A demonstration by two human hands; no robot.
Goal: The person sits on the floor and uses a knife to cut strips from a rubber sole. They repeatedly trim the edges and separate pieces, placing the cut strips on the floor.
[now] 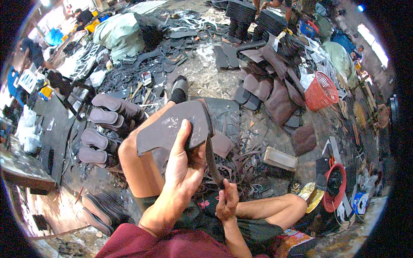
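A flat grey-brown piece of sole sheet [165,124], with pale scuffs and a notched lower edge, is held up over my lap. My left hand [183,167] is closed on it, the thumb pressed on the top face and the fingers partly hidden beneath. From the sheet's right edge a narrow dark strip [211,161] curves down to my right hand [227,201]. The right fingers are closed around the strip's lower end; whether they also grip a blade cannot be made out. Below lie a heap of dark offcut strips [247,172] and a brown piece [222,144].
Stacks of cut soles [107,102] stand at the left, with brown sheets [277,101] piled at the far right. A red basket [320,92], a pale block [280,158] and a red tub [335,189] are to the right. Other people work in the background.
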